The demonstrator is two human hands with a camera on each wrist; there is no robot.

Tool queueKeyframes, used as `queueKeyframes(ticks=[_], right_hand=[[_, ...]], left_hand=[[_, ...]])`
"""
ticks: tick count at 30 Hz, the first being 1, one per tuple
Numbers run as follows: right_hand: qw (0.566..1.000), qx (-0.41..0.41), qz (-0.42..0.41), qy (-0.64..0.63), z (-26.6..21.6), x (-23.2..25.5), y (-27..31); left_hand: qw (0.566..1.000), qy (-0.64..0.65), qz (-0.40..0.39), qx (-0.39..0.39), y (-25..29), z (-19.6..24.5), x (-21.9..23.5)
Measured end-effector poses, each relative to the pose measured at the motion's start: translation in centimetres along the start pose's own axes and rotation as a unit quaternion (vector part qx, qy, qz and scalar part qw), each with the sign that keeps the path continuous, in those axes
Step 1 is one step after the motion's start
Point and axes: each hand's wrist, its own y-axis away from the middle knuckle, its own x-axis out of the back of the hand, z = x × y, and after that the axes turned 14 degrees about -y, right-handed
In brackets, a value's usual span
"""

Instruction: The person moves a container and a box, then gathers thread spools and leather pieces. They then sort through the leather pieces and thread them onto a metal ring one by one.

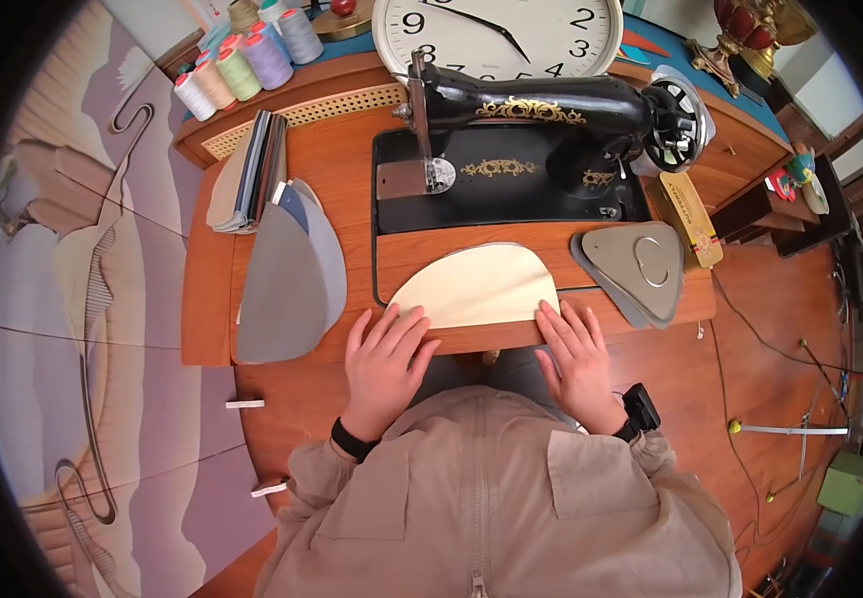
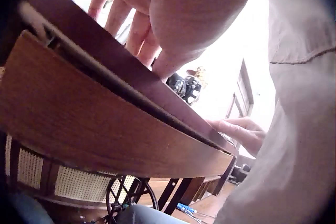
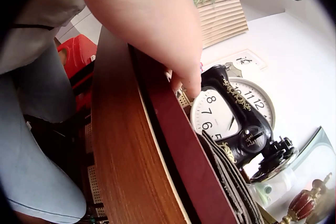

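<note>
A cream half-oval piece [image 1: 476,289] lies flat at the front edge of the wooden sewing table [image 1: 337,149], its straight side toward me. My left hand [image 1: 385,361] rests with extended fingers on its left corner. At its right corner lie the fingertips of my right hand [image 1: 579,364], fingers also straight. In the left wrist view the left hand [image 2: 157,14] reaches over the table edge, palm side showing. The right hand [image 3: 157,29] leans over the edge in the right wrist view, most of its fingers hidden. Behind the piece stands a black sewing machine [image 1: 541,110] with gold ornament.
Grey half-oval pieces [image 1: 282,284] lie left, by a stack of upright pieces [image 1: 252,179]. Grey rounded triangular pieces [image 1: 641,269] and a yellow box [image 1: 690,219] sit right. Thread spools [image 1: 242,70] and a clock [image 1: 501,30] stand behind.
</note>
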Motion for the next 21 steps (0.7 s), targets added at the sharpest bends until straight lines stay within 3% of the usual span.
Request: queueKeyframes(ticks=[2, 4, 7, 10, 12, 15, 17, 19, 21], right_hand=[[1.000, 0.004, 0.014, -0.027, 0.0, -0.3, 0.0], [0.998, 0.008, 0.028, -0.052, 0.2, -0.2, -0.1], [0.990, -0.005, 0.054, -0.130, 0.8, 0.3, -0.5], [0.966, -0.029, 0.173, -0.192, 1.5, 1.2, -0.8], [0.957, -0.036, 0.194, -0.212, 2.1, 1.4, -1.1], [0.936, -0.037, 0.232, -0.262, 2.7, 0.4, -1.6], [0.933, -0.035, 0.228, -0.276, 2.6, -0.4, -2.1], [0.937, -0.018, 0.237, -0.257, 2.5, -0.9, -2.6], [0.947, -0.024, 0.231, -0.221, 2.5, -1.2, -2.7]], left_hand=[[0.999, -0.018, 0.028, -0.016, -1.6, 0.4, 0.0], [0.997, -0.010, -0.003, -0.077, -3.9, 1.1, 0.5], [0.994, -0.002, -0.041, -0.102, -5.2, 2.1, -0.3], [0.991, -0.030, -0.057, -0.120, -6.8, 2.3, -0.4], [0.990, -0.040, -0.068, -0.115, -8.2, 2.3, -0.5], [0.997, -0.027, -0.045, -0.064, -10.9, 2.2, -0.2], [0.996, 0.022, 0.088, -0.022, -13.0, 2.5, 0.5], [0.995, 0.031, 0.097, -0.009, -14.5, 2.6, 0.7], [0.983, -0.025, 0.152, -0.102, -15.6, 2.3, -0.7]])
